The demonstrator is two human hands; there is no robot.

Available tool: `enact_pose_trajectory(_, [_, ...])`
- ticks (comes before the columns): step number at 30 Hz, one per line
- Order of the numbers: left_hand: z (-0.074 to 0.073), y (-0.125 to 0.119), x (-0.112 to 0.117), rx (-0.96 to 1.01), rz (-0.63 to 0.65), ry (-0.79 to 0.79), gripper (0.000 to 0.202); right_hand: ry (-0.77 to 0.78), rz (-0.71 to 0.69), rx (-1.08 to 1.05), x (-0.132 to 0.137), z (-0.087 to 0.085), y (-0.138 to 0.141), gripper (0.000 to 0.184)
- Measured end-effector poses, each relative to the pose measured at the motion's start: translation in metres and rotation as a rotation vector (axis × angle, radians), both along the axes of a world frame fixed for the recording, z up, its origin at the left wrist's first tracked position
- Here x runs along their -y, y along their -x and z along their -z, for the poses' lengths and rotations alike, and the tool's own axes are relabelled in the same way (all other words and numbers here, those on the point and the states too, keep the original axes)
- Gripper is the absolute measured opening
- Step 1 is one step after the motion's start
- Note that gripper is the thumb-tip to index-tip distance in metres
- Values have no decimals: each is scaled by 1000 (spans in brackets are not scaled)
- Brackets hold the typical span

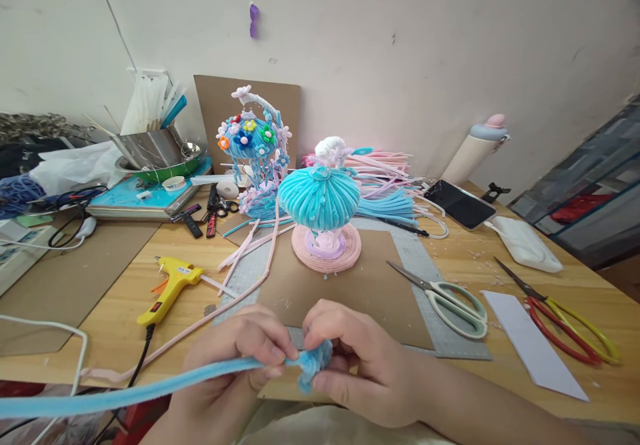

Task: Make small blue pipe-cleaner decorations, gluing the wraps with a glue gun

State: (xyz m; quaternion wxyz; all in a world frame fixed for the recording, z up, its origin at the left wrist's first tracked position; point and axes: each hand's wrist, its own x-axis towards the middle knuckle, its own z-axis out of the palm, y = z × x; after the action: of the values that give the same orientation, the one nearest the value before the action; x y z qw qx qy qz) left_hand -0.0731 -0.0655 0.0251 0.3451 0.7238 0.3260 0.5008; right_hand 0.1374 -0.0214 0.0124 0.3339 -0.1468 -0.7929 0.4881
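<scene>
My left hand (245, 345) pinches a long light-blue pipe cleaner (125, 390) between thumb and fingers; its free length runs off to the left edge. The other end is curled into a small fuzzy coil (314, 363), which my right hand (360, 365) grips between thumb and fingers. Both hands are close together at the front edge of the table. Beyond them stands a turquoise pleated dome (320, 198) on a round pink base (303, 248), with a white fluffy piece on top. Part of the coil is hidden by my right fingers.
A yellow hot glue gun (173, 288) lies on the left, its cord trailing forward. Pale-green-handled scissors (457, 306) and red-and-yellow-handled scissors (565, 331) lie on the right beside a white strip (535, 345). Behind are a flower-covered blue piece (247, 141), a phone (460, 203) and a bottle (470, 155).
</scene>
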Motion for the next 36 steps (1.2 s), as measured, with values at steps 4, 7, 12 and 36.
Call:
enact_pose_trajectory(4, [2, 0, 0, -8, -2, -10, 12, -18, -8, 4, -1, -2, -1, 24])
enact_pose_trajectory(7, [1, 0, 1, -29, 2, -17, 15, 4, -4, -6, 0, -1, 0, 21])
enact_pose_trajectory(12, [-8, -1, -1, -115, -10, -166, 13, 145, 18, -20, 2, -1, 3, 17])
enact_pose_trajectory(36, [-14, 0, 9, -569, -147, -554, 28, 377, 59, -120, 4, -2, 6, 14])
